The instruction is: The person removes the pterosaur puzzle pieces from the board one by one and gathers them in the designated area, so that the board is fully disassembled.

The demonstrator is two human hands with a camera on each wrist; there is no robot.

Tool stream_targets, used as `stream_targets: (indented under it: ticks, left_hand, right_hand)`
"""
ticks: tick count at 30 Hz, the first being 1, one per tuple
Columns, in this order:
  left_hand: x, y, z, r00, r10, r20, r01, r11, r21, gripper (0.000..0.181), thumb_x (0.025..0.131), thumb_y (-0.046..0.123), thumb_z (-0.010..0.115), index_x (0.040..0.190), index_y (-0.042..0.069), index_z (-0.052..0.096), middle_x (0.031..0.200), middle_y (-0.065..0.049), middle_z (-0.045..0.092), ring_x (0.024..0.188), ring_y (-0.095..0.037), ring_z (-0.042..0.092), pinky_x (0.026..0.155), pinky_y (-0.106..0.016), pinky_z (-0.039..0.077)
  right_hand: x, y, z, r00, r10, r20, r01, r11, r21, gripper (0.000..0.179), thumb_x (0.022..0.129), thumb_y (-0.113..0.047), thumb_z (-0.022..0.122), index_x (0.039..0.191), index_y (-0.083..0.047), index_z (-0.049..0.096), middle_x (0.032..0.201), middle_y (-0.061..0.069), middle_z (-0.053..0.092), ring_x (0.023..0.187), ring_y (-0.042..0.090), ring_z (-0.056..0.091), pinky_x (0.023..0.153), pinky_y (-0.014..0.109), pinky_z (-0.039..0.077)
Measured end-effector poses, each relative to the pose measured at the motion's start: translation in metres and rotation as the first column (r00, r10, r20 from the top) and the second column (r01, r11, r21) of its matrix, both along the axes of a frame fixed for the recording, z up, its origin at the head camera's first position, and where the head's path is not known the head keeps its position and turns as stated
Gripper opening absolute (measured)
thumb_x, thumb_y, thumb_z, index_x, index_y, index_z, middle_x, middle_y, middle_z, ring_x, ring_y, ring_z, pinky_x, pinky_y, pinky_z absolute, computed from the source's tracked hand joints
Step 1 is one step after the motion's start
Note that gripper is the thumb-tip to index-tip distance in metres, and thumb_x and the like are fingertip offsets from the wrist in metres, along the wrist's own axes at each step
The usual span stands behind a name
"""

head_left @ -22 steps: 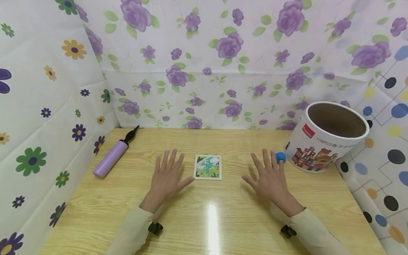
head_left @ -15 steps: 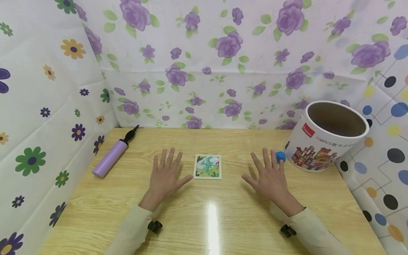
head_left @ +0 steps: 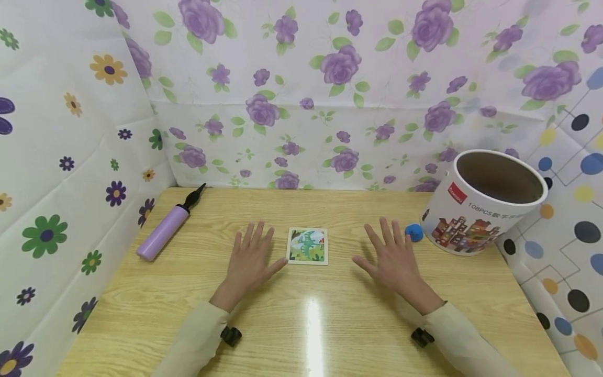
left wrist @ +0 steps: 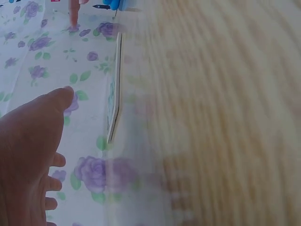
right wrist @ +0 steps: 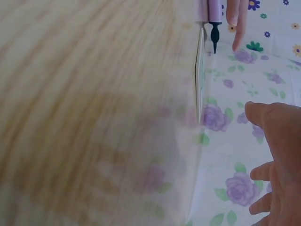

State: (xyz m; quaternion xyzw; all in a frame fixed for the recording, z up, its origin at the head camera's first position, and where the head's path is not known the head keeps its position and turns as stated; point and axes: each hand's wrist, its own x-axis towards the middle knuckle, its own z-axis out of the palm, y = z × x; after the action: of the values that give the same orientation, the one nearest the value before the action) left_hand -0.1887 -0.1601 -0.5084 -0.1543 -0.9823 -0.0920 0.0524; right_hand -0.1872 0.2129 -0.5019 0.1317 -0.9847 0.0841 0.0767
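Note:
Both hands are held palm down over the table with fingers spread and nothing in them. My left hand [head_left: 248, 262] is just left of a square picture puzzle [head_left: 308, 246] with a green dinosaur on it; the thumb tip comes right up to its lower left corner in the head view. My right hand [head_left: 393, 262] is farther off on the puzzle's right side. Beyond its fingertips, a small blue round object [head_left: 414, 232] lies by the bucket. In the left wrist view the puzzle [left wrist: 115, 89] appears edge-on, flat on the tabletop.
A purple hand pump [head_left: 164, 233] with a black nozzle lies at the table's left. A large white bucket [head_left: 476, 225] with printed buildings stands at the right. Flower-patterned cloth [head_left: 306, 136] hangs along the table's back edge, with more cloth on both sides.
The right hand has shifted slightly left, uncovering more of the blue object. The left hand has drifted a little to the right. The objects on the table stay put.

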Motion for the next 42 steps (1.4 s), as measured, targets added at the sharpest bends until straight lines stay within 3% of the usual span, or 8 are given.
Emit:
stream_targets:
  ticks: [7,14,21,28,36,42]
  left_hand:
    - [0.004,0.011,-0.001,0.999,-0.053,-0.001,0.053,0.998,0.014,0.088,0.098,0.067,0.051,0.161,0.009,0.033,0.169,-0.017,0.021,0.156,-0.04,0.013,0.122,-0.062,0.014]
    - [0.009,0.021,0.0,0.994,-0.102,0.032,0.101,0.995,0.023,0.085,0.099,0.067,0.047,0.161,0.011,0.032,0.169,-0.016,0.02,0.156,-0.039,0.015,0.123,-0.06,0.014]
    - [0.011,0.029,-0.006,0.978,-0.179,0.107,0.176,0.984,0.037,0.084,0.101,0.068,0.041,0.163,0.012,0.029,0.17,-0.013,0.017,0.157,-0.035,0.012,0.125,-0.056,0.013]
    - [0.013,0.038,-0.011,0.961,-0.256,0.101,0.252,0.966,0.053,0.083,0.103,0.064,0.042,0.163,0.009,0.027,0.169,-0.016,0.021,0.155,-0.039,0.017,0.123,-0.058,0.017]
    - [0.012,0.056,-0.017,0.949,-0.285,0.135,0.281,0.959,0.047,0.084,0.103,0.065,0.038,0.162,0.006,0.026,0.169,-0.018,0.021,0.155,-0.038,0.018,0.124,-0.055,0.019]
    - [0.012,0.071,-0.013,0.942,-0.277,0.189,0.279,0.96,0.017,0.085,0.104,0.066,0.033,0.163,0.005,0.023,0.17,-0.018,0.016,0.156,-0.037,0.014,0.124,-0.055,0.017]
  right_hand:
    - [-0.008,-0.008,0.003,0.998,0.054,0.011,-0.054,0.999,-0.006,0.093,0.092,-0.077,0.05,0.163,-0.02,0.03,0.17,0.019,0.014,0.155,0.046,0.009,0.114,0.073,0.021]
    - [-0.018,-0.013,0.006,0.99,0.138,0.025,-0.137,0.99,-0.036,0.089,0.094,-0.075,0.048,0.163,-0.021,0.03,0.17,0.018,0.012,0.155,0.045,0.009,0.114,0.073,0.023]
    - [-0.03,-0.016,0.011,0.969,0.244,0.032,-0.238,0.964,-0.119,0.082,0.098,-0.067,0.051,0.162,-0.019,0.033,0.17,0.017,0.015,0.155,0.044,0.011,0.117,0.067,0.024]
    - [-0.042,-0.022,0.015,0.954,0.294,0.064,-0.276,0.94,-0.198,0.08,0.098,-0.062,0.056,0.16,-0.016,0.037,0.168,0.017,0.024,0.154,0.044,0.019,0.117,0.064,0.028]
    - [-0.056,-0.03,0.012,0.934,0.352,0.059,-0.325,0.908,-0.265,0.072,0.099,-0.055,0.061,0.154,-0.012,0.047,0.162,0.018,0.035,0.147,0.043,0.035,0.115,0.062,0.034]
    - [-0.067,-0.039,0.007,0.925,0.376,0.061,-0.344,0.893,-0.291,0.065,0.1,-0.049,0.062,0.151,-0.011,0.051,0.158,0.02,0.042,0.144,0.041,0.04,0.113,0.062,0.035]
